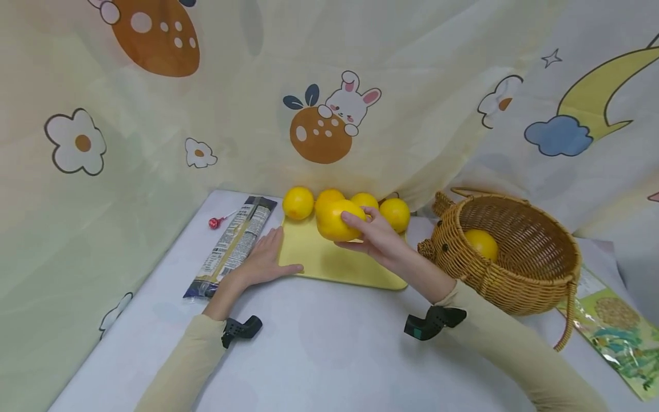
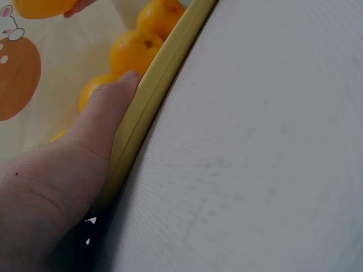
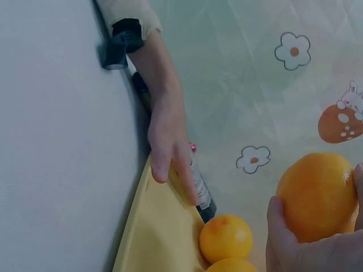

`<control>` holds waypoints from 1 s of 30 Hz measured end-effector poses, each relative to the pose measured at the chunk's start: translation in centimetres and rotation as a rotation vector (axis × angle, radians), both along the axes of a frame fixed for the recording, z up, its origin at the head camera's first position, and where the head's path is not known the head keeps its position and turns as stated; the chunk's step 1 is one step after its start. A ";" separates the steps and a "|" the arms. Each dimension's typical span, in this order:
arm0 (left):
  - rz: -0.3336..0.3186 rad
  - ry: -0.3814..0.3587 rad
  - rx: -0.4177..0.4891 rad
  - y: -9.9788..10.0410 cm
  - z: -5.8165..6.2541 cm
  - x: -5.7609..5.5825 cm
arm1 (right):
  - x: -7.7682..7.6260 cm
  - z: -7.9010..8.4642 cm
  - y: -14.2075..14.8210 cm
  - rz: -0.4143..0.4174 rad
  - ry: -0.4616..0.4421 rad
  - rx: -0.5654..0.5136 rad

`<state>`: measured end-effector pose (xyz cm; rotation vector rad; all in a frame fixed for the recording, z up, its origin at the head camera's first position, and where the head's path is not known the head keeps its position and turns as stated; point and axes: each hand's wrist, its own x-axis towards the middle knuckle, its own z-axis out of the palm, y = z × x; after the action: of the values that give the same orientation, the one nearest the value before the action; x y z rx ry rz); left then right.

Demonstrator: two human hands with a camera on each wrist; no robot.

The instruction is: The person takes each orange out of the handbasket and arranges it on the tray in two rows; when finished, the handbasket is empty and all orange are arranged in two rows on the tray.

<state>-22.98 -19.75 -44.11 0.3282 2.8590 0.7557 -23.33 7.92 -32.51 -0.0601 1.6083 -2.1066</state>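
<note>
My right hand (image 1: 381, 237) grips an orange (image 1: 337, 221) between thumb and fingers, held up above a yellow tray (image 1: 334, 260). In the right wrist view the same orange (image 3: 317, 195) sits between the fingertips. Several more oranges (image 1: 298, 202) stand in a row along the tray's back edge. My left hand (image 1: 264, 260) lies at the tray's left side with straight fingers spread along it. Its thumb touches the tray's front rim (image 2: 164, 73) in the left wrist view. The fingers of that hand are hidden there.
A wicker animal-shaped basket (image 1: 515, 286) stands at the right with one orange (image 1: 482, 245) inside. Beside it lies a green printed packet (image 1: 618, 337). To the left are a long printed packet (image 1: 234, 252) and a red lollipop (image 1: 214, 223). A patterned curtain (image 1: 247, 114) hangs behind.
</note>
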 end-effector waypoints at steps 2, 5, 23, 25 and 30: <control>0.001 0.005 -0.006 0.0 -0.1 0.0 | -0.6 -0.2 -0.5 -0.025 0.004 0.011; 0.006 0.010 -0.008 -0.1 -0.1 -0.1 | -1.3 -0.5 -1.1 -0.054 0.003 0.033; 0.001 0.010 0.010 -0.1 0.0 0.3 | -2.5 -3.5 -5.8 -0.030 0.087 0.199; -0.001 0.014 0.009 -0.1 0.0 0.3 | -2.7 -3.9 -6.2 -0.023 0.102 0.248; -0.002 0.017 0.015 0.1 0.1 0.1 | -3.5 -5.1 -6.7 -0.002 0.159 0.437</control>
<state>-22.85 -19.65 -44.00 0.3415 2.8697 0.7782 -26.86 1.19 -37.57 -0.0810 2.1276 -1.7422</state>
